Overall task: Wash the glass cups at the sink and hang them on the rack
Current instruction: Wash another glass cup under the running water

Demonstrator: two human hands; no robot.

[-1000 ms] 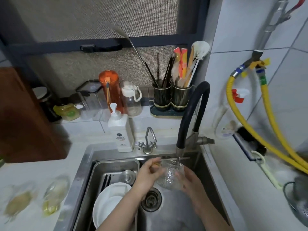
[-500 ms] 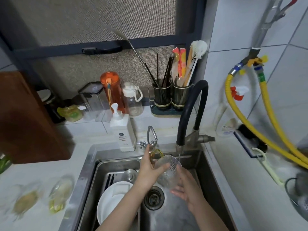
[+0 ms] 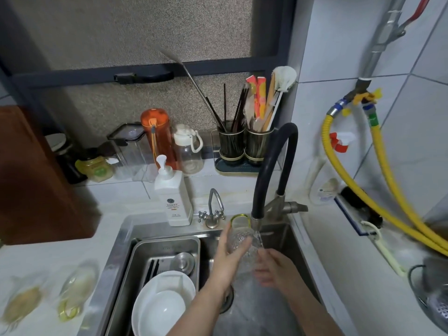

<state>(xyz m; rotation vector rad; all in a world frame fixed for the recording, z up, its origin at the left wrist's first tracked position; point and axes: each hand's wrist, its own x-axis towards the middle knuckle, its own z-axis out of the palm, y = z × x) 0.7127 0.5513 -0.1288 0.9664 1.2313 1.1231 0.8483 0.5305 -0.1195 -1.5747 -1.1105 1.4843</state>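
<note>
Rinsing is the step in hand: a textured glass cup [image 3: 242, 246] sits over the sink [image 3: 126, 236], directly below the spout of the black hose faucet [image 3: 269, 170], with water running onto its right flank. The cup stands roughly upright, its yellow-tinted rim [image 3: 240, 218] toward the far side. The left hand [image 3: 230, 260] grips the cup body from the left, thumb laid across the near face. The right hand [image 3: 274, 265] touches the lower right of the cup with fingers bent; blur prevents saying whether it wraps the base or only rubs it.

Handling judgement: the cup is rigid, light and breakable; wet, it is likely slippery, though the pebbled surface should give some purchase. The body wall, held between thumb and fingers as now, appears the soundest place to hold; the thin rim should be spared knocks against the metal spout just beside it.

Left of the cup, a steel tray [image 3: 167, 246] in the sink holds white bowls [image 3: 164, 304]. A white pump bottle [image 3: 173, 197] stands on the far sink edge. On the tabletop [image 3: 48, 258] at the near left lie two blurred glass items [image 3: 75, 294]. No rack can be identified.
</note>
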